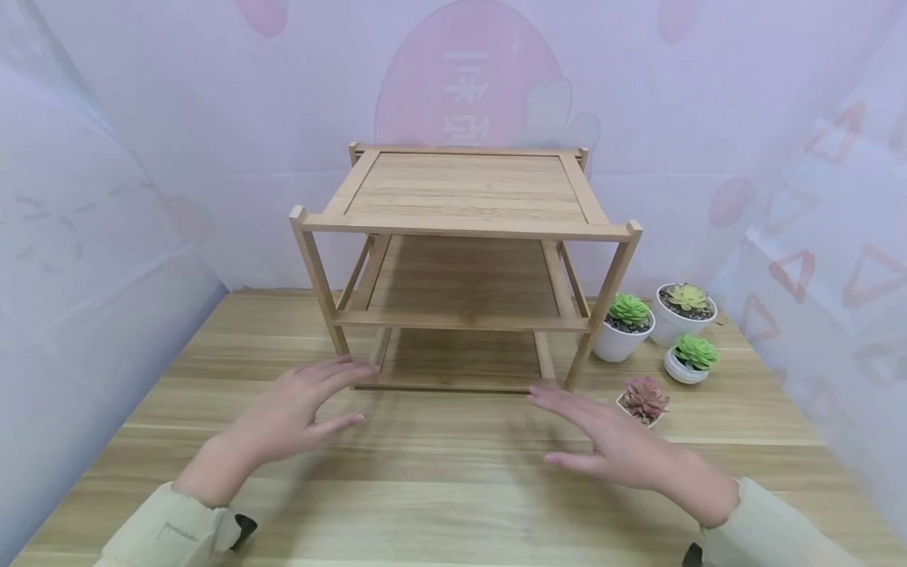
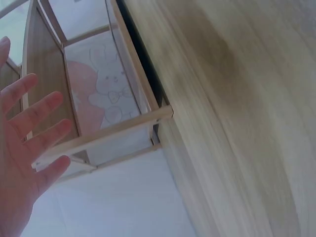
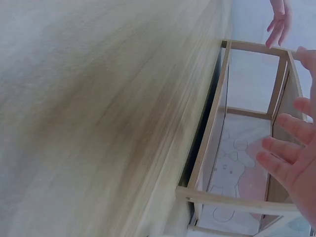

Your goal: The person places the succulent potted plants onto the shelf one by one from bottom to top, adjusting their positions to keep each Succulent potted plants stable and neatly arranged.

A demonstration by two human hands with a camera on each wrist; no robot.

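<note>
A three-tier wooden shelf (image 1: 464, 276) stands upright on the wood-grain table (image 1: 439, 472), near its back edge and in front of the person. Its top board (image 1: 468, 187) is framed by pale rails, with short post ends rising at the corners; a middle board and a bottom board lie below it between slanting legs. The left hand (image 1: 290, 409) is near the shelf's left front leg, released, fingers extended and thumb apart, holding nothing. The right hand (image 1: 623, 449) is near the right front leg, likewise released, its fingers reaching forward and inward and its thumb apart. In the head view the fingertips lie close to the shelf's lower front, and whether they touch it cannot be told; neither hand grips it. Both wrists come out of pale sleeves (image 1: 163, 531). Right of the shelf is a group of four potted succulents: a green one (image 1: 623, 327) in a white pot just beside the right legs, a yellow-green one (image 1: 686, 311) behind it to the right, a smaller green one (image 1: 690, 358) in front of that, and a reddish one (image 1: 643, 400) nearest the right hand. Around the table hangs pale cloth (image 1: 212, 118) printed with pink shapes.
</note>
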